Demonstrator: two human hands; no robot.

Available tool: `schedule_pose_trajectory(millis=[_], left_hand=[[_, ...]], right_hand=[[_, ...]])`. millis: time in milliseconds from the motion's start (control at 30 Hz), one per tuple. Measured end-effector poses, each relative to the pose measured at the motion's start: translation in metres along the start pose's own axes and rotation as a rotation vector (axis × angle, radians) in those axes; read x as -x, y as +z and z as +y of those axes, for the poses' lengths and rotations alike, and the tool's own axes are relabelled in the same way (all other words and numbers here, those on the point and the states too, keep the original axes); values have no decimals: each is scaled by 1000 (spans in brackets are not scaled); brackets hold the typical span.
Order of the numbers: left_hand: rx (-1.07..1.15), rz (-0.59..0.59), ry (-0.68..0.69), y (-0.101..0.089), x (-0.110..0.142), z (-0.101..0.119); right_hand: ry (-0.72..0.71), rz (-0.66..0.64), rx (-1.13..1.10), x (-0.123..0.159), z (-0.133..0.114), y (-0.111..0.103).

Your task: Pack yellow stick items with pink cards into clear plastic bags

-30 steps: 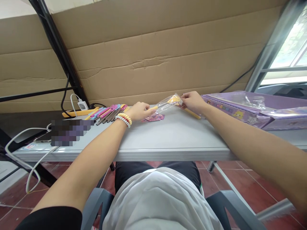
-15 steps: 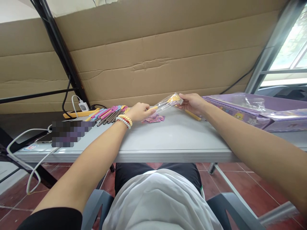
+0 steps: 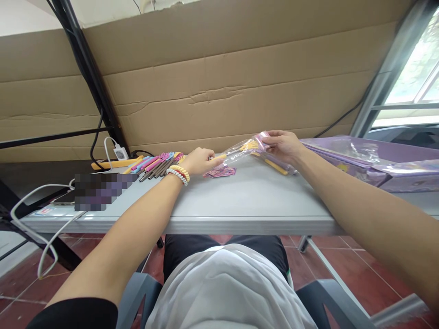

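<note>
A clear plastic bag (image 3: 236, 153) with a pinkish top edge stretches slantwise between my hands above the table. Inside it shows a yellow, ridged-headed stick (image 3: 249, 145); its exact kind is unclear. My left hand (image 3: 200, 161), wearing coiled bands at the wrist, is closed on the lower end of the stick and bag. Fingers of my right hand (image 3: 283, 144) pinch the bag's top edge. Under the right hand, another yellow stick (image 3: 276, 166) lies on the table in clear wrapping. Small pink printed packets or cards (image 3: 221, 172) lie just right of my left hand.
Left of my left hand lies a row of coloured sticks (image 3: 154, 165) with ridged heads. A blurred-out flat object (image 3: 103, 191), white cable (image 3: 32, 194) and charger (image 3: 120, 151) are farther left. A purple box (image 3: 408, 179) stands at right. Cardboard (image 3: 219, 91) backs the table.
My right hand has moved slightly right with the bag's top end, and the pinkish edge now shows more fully. The left hand has stayed almost still.
</note>
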State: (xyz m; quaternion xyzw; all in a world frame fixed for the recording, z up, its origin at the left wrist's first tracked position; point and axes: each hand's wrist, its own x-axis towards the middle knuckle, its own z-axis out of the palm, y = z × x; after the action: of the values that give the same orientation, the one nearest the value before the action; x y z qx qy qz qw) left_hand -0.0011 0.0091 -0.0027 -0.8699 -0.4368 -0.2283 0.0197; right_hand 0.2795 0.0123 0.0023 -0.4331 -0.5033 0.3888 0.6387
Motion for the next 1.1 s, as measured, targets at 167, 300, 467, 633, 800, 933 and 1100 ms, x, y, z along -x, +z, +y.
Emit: schedule_pose_trajectory(millis=[167, 300, 467, 633, 800, 933, 1100], left_hand=[[-7, -3, 12, 1, -1, -2], [-2, -18, 7, 1, 0, -2], [14, -29, 2, 0, 2, 3], [37, -49, -1, -3, 6, 9], [78, -78, -14, -4, 7, 11], [82, -93, -1, -5, 8, 11], [78, -95, -16, -6, 11, 13]], right_hand=[[78, -136, 64, 2, -1, 1], [78, -133, 94, 2, 3, 4], [39, -116, 179, -4, 6, -1], [6, -121, 220, -5, 5, -5], [7, -103, 264, -2, 1, -4], [-21, -154, 280, 0, -1, -5], [-45, -171, 311, 0, 0, -7]])
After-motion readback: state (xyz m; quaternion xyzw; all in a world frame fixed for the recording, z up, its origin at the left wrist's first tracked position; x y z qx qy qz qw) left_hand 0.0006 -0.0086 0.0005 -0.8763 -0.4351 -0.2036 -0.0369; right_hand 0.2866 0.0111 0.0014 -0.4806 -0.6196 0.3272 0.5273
